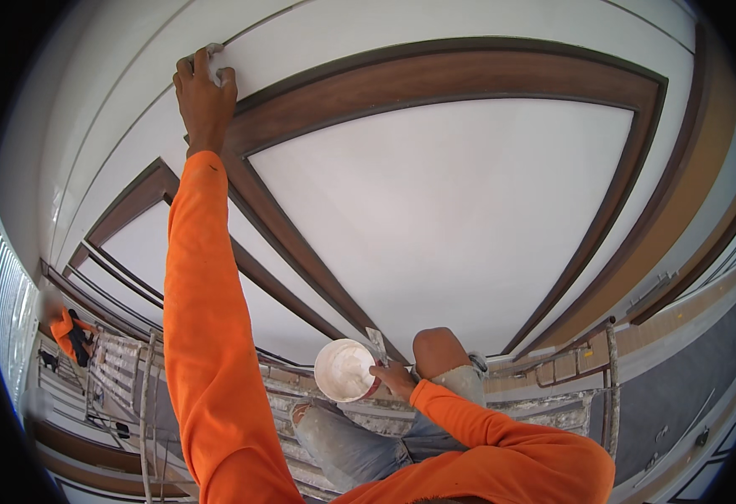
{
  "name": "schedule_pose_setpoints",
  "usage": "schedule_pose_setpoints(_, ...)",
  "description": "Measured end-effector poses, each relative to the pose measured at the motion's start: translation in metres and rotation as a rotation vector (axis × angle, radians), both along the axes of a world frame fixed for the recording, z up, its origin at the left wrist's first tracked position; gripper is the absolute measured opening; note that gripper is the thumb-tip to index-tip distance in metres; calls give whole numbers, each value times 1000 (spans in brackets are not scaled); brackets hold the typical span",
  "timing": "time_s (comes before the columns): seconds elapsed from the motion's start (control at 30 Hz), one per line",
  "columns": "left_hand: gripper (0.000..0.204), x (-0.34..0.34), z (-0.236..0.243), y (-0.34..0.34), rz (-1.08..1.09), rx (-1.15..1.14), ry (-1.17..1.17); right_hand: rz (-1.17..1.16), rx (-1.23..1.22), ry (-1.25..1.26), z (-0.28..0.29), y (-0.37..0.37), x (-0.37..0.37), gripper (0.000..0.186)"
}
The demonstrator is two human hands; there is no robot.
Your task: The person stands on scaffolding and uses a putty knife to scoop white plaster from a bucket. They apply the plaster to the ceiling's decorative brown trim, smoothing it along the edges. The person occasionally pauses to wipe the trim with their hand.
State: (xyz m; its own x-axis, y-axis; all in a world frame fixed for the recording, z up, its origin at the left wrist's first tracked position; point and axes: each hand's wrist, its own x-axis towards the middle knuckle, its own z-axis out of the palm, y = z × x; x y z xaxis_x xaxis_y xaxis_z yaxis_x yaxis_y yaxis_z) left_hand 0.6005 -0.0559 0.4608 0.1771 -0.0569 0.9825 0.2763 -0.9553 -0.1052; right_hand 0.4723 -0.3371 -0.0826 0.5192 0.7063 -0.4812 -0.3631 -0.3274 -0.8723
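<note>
My left hand [207,97] is raised high against the white panelled wall, at a thin groove line. Its fingers are curled, with a small greyish-white thing or smear among them that I cannot make out. Low in front of me, my right hand [395,380] is closed at the rim of a white bucket [323,370]. White paste [351,372], like putty, lies in the bucket. A putty knife [376,340] sticks up from the right hand, its flat blade pointing toward the wall.
Brown moulding [435,80] frames white wall panels [444,210]. I sit with bent knees on paint-spattered scaffold planks [301,458] with metal rails [612,386]. Far below lies a grey floor [679,403]. Another person in an orange top [65,332] sits at the far left.
</note>
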Motion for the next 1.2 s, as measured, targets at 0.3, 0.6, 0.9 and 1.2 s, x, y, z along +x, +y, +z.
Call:
schedule_pose_setpoints(0.3, 44, -7, 0, -5, -5, -29, 63, 1, -95, -25, -31, 7, 0, 57)
schedule_pose_setpoints(0.6, 47, 2, 9, -6, -40, -53, 189, -10, -145, -49, -56, 2, 7, 67)
schedule_pose_setpoints(0.9, 50, 7, -4, 18, 75, 26, 110, 2, -66, 1, -19, -5, -10, 70)
schedule_pose_setpoints(1.2, 41, 34, -12, 70, 57, 144, -104, -46, 76, 151, 7, -26, -35, 63)
